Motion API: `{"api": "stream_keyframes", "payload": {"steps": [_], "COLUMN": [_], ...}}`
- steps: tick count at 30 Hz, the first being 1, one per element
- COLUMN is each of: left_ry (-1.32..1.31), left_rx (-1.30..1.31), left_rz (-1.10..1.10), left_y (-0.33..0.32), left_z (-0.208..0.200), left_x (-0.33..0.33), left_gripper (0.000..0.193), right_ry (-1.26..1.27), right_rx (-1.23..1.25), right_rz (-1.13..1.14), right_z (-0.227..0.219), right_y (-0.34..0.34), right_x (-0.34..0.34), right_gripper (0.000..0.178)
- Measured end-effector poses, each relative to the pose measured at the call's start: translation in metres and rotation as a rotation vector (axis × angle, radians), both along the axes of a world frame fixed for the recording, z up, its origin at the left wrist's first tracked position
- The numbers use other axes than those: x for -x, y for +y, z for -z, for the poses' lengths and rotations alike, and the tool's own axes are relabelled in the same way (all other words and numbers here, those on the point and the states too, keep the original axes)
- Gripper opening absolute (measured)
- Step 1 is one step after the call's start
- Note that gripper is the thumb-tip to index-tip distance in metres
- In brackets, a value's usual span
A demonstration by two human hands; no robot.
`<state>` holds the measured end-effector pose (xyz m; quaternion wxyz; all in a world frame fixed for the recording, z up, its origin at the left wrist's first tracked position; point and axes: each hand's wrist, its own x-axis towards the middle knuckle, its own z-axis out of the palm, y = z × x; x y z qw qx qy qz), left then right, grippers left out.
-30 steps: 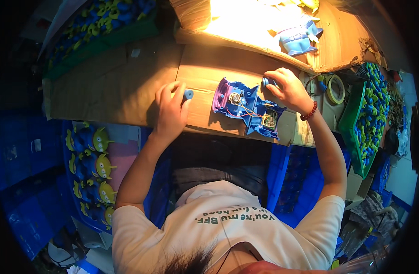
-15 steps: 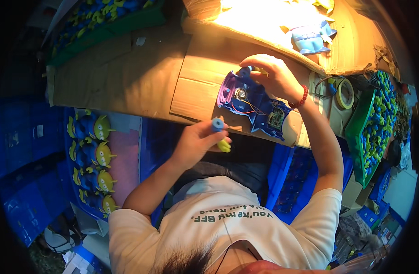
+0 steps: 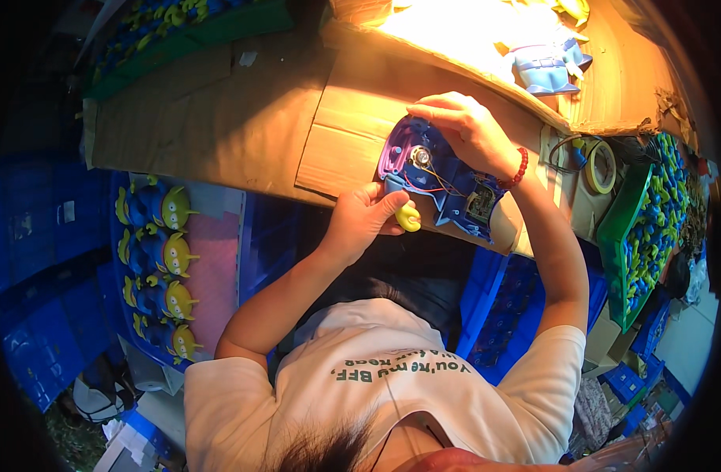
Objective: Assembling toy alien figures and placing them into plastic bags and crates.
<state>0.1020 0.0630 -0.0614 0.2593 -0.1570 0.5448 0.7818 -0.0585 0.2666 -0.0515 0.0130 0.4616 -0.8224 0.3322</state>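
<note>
A blue and purple toy body half-shell (image 3: 448, 185) lies hollow side up on the cardboard. A round metal-centred part, thin wires and a green circuit board sit inside it. My left hand (image 3: 360, 220) pinches a toy arm with a blue sleeve and a yellow hand (image 3: 408, 218). Its sleeve end is at the shell's near left edge; whether it is seated there I cannot tell. Over the shell's far edge curves my right hand (image 3: 474, 134), its fingers closed on that side. Anything else under those fingers is hidden.
A blue tray of green-headed toy figures (image 3: 175, 252) stands at the left. Green bins of small blue and yellow parts, one at the right (image 3: 651, 228), flank the cardboard-covered bench (image 3: 219, 149). A tape roll (image 3: 602, 167) and a lit cardboard box with a blue toy body (image 3: 543, 67) are beyond.
My left hand has moved right and slightly up, bringing the toy arm to the shell's near edge. The yellow and blue piece at my right fingertips is no longer visible.
</note>
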Motion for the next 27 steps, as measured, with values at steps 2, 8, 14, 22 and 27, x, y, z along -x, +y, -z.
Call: {"api": "stream_keyframes", "payload": {"steps": [2,8,14,22,27], "left_ry": [-0.017,-0.136,-0.111,0.374,0.580], "left_rx": [0.023,-0.016,0.115,0.658,0.892], "left_rz": [0.006,0.054,0.102,0.167,0.314], "left_y": [0.001,-0.003,-0.003,-0.030,-0.015], "left_z": [0.000,-0.005,-0.014,-0.019,-0.025], "left_x": [0.001,0.012,0.013,0.015,0.031], "left_gripper": [0.042,0.050,0.049,0.058,0.066], "right_ry": [0.040,0.141,0.258,0.023,0.029], "right_rx": [0.004,-0.203,-0.283,-0.144,-0.460], "right_rz": [-0.003,0.004,0.011,0.142,0.158], "right_z": [0.000,-0.007,-0.011,-0.066,-0.053], "right_y": [-0.001,-0.002,-0.004,0.041,0.045], "right_x": [-0.001,-0.007,-0.013,-0.075,-0.108], "right_gripper": [0.039,0.044,0.051,0.080,0.098]}}
